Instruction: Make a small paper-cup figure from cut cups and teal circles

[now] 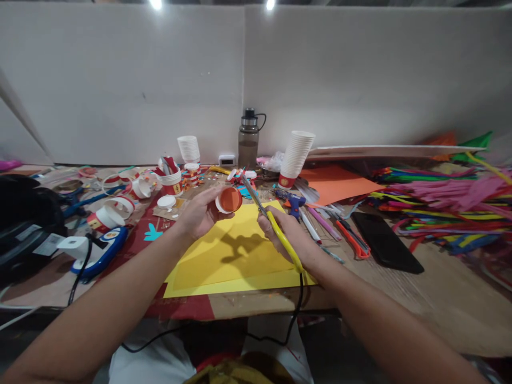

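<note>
Cup (229,200) is held clamped in left hand (203,210), raised over the far edge of the yellow paper (208,261), orange inside turned to the camera. Scissors (255,193) are gripped in right hand (293,228), fingers closed round the handle; blades are held just beside the cup, contact cannot be told.

Far side is crowded: bottle (248,152) is flanked by two cup stacks, left (188,147) and right (298,152); white timer (227,160) is set just left of the bottle. Pen cup (172,185) and white lid (166,202) are placed beyond the left forearm, teal cutout (152,232) nearer. Left end is blocked by black bag (20,229) and blue-white power strip (103,255).

Right of the right hand, glue gun (296,205), pens (311,225) and phone (386,242) are laid out; pipe cleaners (444,197) are heaped farther right, orange sheet (340,184) behind.

Brown table (452,304) is backed by grey wall (360,74), lit by two lamps (156,4)
</note>
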### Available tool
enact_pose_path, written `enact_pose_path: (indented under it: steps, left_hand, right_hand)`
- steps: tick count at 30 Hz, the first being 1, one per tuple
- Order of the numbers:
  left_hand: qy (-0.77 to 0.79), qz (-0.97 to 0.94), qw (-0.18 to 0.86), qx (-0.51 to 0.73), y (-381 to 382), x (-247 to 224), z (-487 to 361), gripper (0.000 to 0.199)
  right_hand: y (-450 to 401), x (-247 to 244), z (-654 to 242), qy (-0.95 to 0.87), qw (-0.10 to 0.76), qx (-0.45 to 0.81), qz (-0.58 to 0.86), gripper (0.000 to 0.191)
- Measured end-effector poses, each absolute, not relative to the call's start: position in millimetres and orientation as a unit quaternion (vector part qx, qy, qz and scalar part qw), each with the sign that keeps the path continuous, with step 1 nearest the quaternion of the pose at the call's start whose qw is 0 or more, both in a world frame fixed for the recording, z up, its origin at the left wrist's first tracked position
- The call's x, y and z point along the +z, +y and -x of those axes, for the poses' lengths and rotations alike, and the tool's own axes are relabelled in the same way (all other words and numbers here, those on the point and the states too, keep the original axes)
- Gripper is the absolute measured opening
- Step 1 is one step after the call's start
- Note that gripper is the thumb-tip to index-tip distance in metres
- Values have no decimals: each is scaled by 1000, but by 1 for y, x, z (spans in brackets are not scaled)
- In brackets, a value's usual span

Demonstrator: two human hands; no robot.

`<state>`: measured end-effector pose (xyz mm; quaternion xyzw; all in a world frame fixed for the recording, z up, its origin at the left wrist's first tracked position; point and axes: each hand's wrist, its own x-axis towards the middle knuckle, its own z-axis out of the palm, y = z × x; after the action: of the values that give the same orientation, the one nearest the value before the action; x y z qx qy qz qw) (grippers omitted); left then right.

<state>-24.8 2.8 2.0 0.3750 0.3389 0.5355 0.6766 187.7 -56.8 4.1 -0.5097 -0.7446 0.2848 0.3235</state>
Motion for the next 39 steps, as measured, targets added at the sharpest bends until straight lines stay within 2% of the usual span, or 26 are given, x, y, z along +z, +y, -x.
enact_pose_path:
  steps: [5, 13, 18, 24, 32, 39]
  left_hand:
    - [316, -307, 731, 522, 0, 5, 20, 17]
    - [302, -282, 745, 523, -4, 2, 14, 22]
    - [313, -280, 707, 570, 5, 2, 24, 19]
    - [339, -266, 679, 594, 20, 6, 39, 24]
    - [371, -224, 644, 630, 39, -4, 60, 28]
    - [341, -230, 656, 633, 46, -10, 64, 24]
  right_hand:
    - [-51, -3, -189, -712, 341, 317, 525, 44]
    - [-50, -7, -188, -666, 333, 397, 537, 43]
    - [-52, 4, -191, -747, 308, 254, 531, 39]
    - [-52, 3, -190, -781, 222, 177, 556, 43]
    - [-52, -7, -187, -797, 117, 152, 572, 58]
    - [-51, -15, -186, -841, 120, 136, 510, 45]
